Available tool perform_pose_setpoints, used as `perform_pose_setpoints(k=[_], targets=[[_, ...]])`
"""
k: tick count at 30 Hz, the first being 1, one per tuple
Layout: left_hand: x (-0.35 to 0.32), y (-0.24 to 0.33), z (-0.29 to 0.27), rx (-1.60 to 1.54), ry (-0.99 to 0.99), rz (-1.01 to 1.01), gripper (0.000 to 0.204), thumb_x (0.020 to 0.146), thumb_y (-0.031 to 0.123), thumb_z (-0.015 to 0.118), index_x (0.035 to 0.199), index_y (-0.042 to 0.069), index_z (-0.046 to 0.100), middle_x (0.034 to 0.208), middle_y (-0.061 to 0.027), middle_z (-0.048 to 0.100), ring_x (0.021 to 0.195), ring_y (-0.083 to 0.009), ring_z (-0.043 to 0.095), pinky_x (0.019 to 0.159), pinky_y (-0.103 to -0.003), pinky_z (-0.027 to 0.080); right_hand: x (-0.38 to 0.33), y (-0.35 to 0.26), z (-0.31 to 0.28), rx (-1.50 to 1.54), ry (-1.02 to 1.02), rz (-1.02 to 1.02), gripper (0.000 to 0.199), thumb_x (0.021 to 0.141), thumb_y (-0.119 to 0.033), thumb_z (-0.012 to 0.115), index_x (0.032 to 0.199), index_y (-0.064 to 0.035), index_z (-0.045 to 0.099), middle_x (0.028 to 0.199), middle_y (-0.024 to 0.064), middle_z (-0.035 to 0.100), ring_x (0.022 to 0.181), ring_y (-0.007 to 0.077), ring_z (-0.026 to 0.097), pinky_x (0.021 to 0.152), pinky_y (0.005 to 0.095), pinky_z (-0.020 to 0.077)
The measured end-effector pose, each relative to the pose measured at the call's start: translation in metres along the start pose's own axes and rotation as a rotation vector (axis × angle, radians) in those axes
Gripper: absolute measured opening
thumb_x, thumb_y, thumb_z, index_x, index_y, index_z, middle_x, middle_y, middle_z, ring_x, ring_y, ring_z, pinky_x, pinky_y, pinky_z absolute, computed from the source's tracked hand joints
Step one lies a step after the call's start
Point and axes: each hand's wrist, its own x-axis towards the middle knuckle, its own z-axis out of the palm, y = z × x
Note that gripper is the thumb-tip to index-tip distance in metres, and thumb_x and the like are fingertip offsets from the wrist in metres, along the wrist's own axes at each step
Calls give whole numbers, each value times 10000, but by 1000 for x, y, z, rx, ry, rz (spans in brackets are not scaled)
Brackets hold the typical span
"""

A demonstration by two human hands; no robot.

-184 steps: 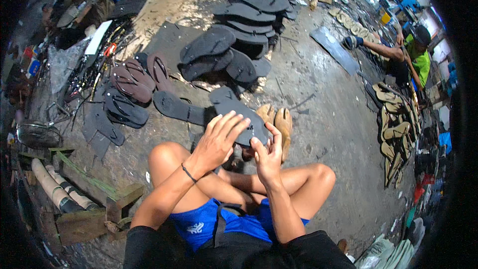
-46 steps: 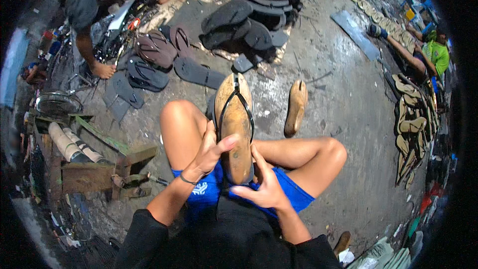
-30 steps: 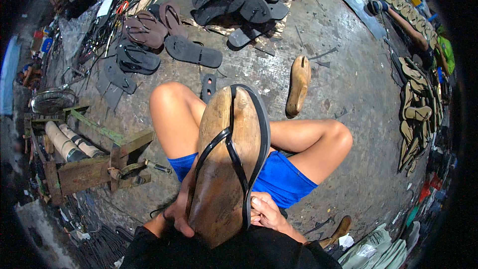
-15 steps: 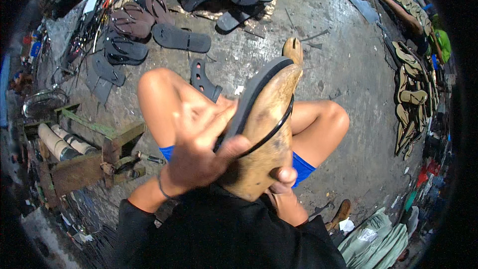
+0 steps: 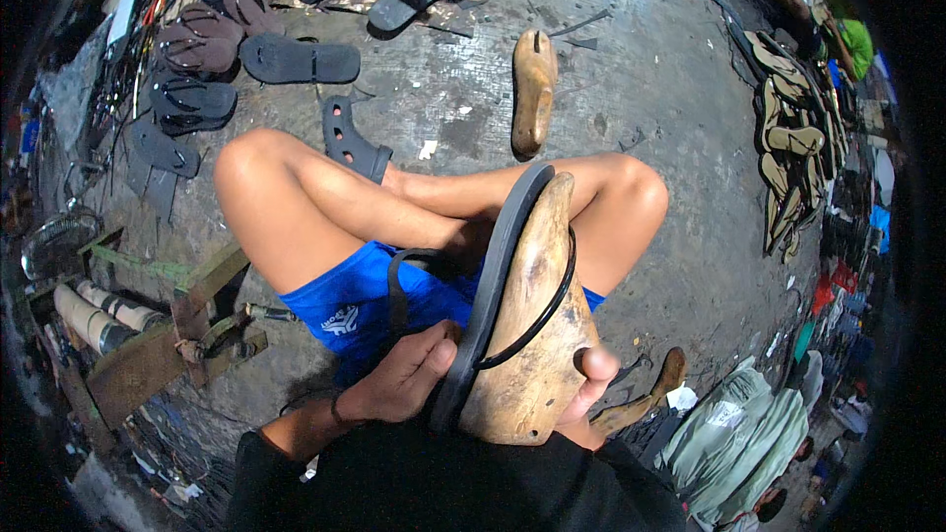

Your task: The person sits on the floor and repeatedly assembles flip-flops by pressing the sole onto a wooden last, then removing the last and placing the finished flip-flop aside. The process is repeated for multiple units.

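Head view | dark sandal [image 5: 493, 305] fitted on wooden last [image 5: 527, 384], tilted, above blue shorts [image 5: 370, 281] | right hand [image 5: 591, 384]: fingers grip last, mostly hidden; left hand [image 5: 399, 374]: fingers curled against sandal, grip unclear | advisable: brace last firmly, press sandal evenly | 1 other last [image 5: 533, 99] on floor [image 5: 650, 69] ahead

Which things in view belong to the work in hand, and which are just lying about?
In use:
brown wooden foot-shaped last, gripped by right hand
dark rubber flip-flop with black strap, against left hand
possibly the second wooden last

Seemingly idle:
crumpled pale green cloth
beige flip-flops
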Motion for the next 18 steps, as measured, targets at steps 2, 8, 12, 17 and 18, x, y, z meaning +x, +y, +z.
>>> perform_pose_setpoints(k=[2, 8, 12, 17, 18], targets=[[-3, 7, -1, -47, -34, -63, 379, 1081, 315, 369, 895, 21, 519, 806, -22, 480, 739, -88, 427, 681, -275, 404, -4, -4, -2, -15, 33, 61, 879, 703, -399, 627, 1426, 41, 391, 1324, 243, 564, 1156, 373, 595, 1003, 481, 481], [-24, 16, -12, -218, -112, -276, 361, 1075, 308, 398, 884, 45, 556, 783, 45, 467, 714, -49, 400, 644, -248, 368, -1, -2, 7, 276, -178, 17, 829, 748, -317, 620, 1434, 73, 366, 1348, 287, 540, 1177, 401, 591, 1025, 514, 469], [-38, 9, -13, -363, -99, -362, 361, 1071, 317, 406, 871, 62, 565, 754, 67, 438, 681, -44, 359, 615, -246, 330, -2, -3, 1, 316, -226, 30, 850, 732, -299, 633, 1441, 77, 353, 1363, 296, 521, 1221, 394, 562, 1050, 503, 452], [-24, 20, -19, -368, -146, -349, 350, 1045, 346, 484, 834, 71, 538, 760, 68, 446, 694, -49, 382, 633, -239, 334, 6, -1, -30, 314, -443, 138, 976, 678, -305, 706, 1473, 68, 278, 1419, 279, 459, 1242, 388, 526, 1051, 492, 425], [-13, 12, -16, -329, -144, -279, 351, 1032, 357, 512, 828, 73, 539, 756, 69, 452, 697, -52, 390, 637, -241, 337, 10, 0, -45, 337, -561, 191, 1020, 666, -321, 731, 1480, 68, 256, 1438, 282, 433, 1249, 393, 512, 1045, 494, 419]])
